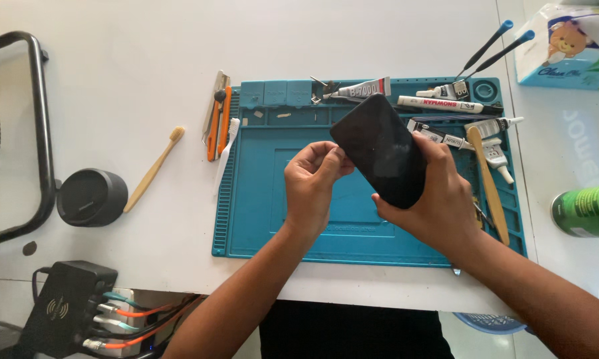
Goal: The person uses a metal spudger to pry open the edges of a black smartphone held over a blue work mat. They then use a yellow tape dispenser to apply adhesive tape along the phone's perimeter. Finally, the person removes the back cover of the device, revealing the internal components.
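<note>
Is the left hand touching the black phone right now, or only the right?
Touching. In the head view the left hand pinches the edge of the black phone with its fingertips, while the right hand cradles it from behind above the blue mat.

From my feed, the phone (383, 150) had its dark, blank screen facing up, slanted over the blue mat. A pale blue tissue pack (564, 46) with a cartoon bear sat at the top right corner. Small glue tubes (360, 90) with white and red labels lay along the mat's top edge, and a green can (589, 210) lay at the right edge.
</note>
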